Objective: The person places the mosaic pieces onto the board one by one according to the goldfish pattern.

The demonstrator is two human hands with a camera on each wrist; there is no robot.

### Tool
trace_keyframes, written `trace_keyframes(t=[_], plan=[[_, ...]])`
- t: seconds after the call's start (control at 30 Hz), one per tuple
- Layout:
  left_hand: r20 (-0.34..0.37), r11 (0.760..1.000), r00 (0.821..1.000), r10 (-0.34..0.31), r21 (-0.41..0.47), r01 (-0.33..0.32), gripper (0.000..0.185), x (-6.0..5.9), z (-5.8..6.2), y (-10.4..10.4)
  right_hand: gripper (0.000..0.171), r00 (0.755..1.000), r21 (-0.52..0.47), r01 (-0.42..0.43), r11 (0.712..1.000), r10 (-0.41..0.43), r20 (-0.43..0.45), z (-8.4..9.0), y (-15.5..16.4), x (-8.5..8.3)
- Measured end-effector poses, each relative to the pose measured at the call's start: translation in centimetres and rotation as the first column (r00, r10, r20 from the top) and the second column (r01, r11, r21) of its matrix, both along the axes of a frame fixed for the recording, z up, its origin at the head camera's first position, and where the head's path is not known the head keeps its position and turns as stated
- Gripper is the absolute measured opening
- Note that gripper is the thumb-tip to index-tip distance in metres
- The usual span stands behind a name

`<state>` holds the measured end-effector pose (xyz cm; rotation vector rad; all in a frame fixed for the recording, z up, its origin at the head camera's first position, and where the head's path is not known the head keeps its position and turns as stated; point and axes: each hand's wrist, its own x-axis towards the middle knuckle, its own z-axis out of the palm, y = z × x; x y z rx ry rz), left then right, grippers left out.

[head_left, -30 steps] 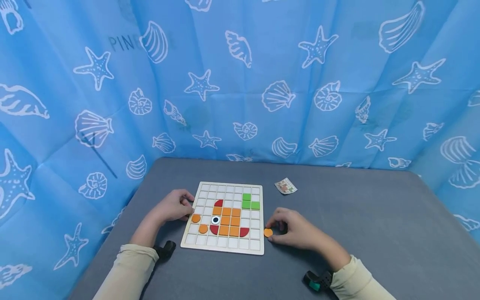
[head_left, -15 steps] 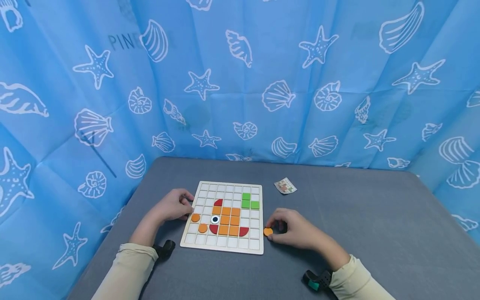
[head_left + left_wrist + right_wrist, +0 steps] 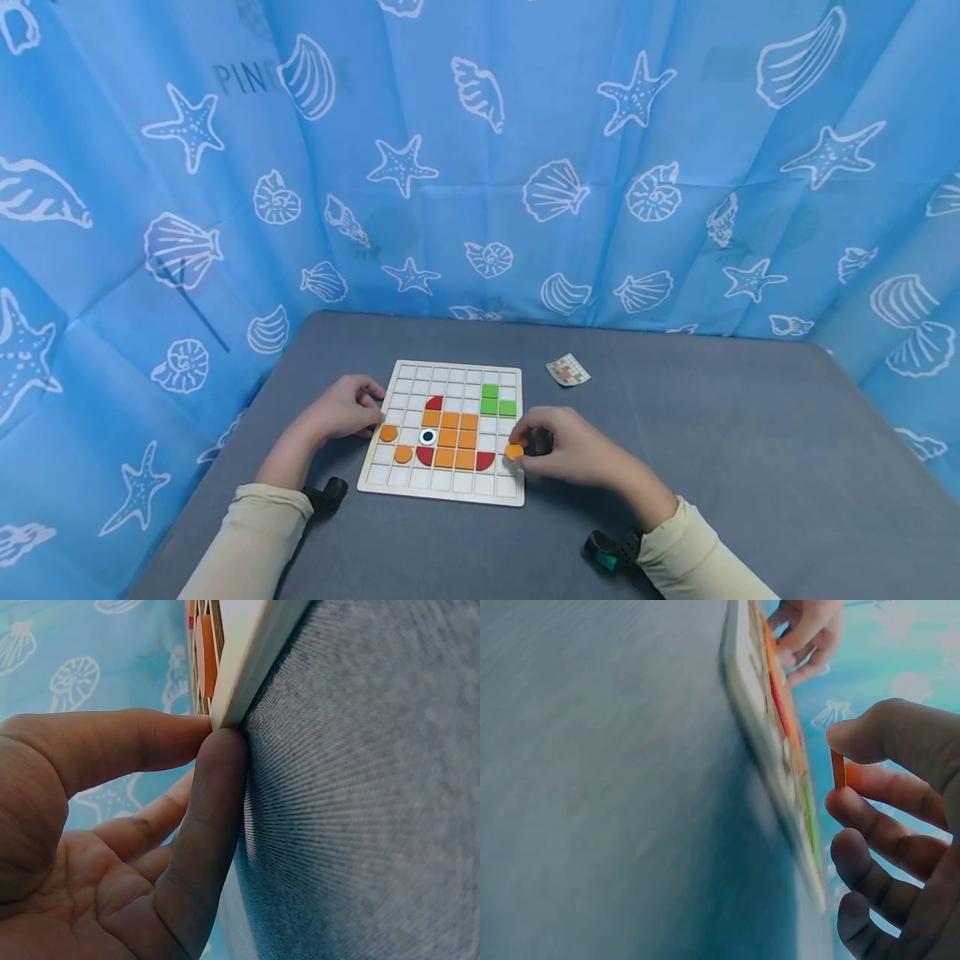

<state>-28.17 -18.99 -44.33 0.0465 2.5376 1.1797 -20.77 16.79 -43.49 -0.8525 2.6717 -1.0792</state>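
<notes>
Pinching an orange disc (image 3: 513,451), the right hand (image 3: 570,454) hovers over the board's (image 3: 442,493) right edge, seemingly untouching; left fingers (image 3: 206,825) press its left edge.

Orange round disc (image 3: 513,451), thin, lifted just above white grid board (image 3: 420,490) near its right edge.

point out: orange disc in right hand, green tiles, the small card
orange disc (image 3: 513,452), head view, its flat top face.
green tiles (image 3: 497,402), head view, middle of the cluster.
small card (image 3: 567,370), head view, its printed face.

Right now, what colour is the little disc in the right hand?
Orange disc, clearest in the head view.
</notes>
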Motion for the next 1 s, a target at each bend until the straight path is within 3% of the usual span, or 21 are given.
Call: trace_keyframes(t=[0.67,1.0], plan=[[0.010,1.000,1.000,-0.007,0.008,0.007,0.035,0.2,0.2,0.1,0.019,0.994,-0.103,-0.103,0.989,0.098,-0.056,3.3,-8.8,-3.1],[0.002,1.000,1.000,-0.019,0.007,0.019,0.034,0.0,0.0,-0.1,0.020,0.999,-0.037,-0.012,0.999,0.010,-0.045,3.2,-13.1,-6.1]])
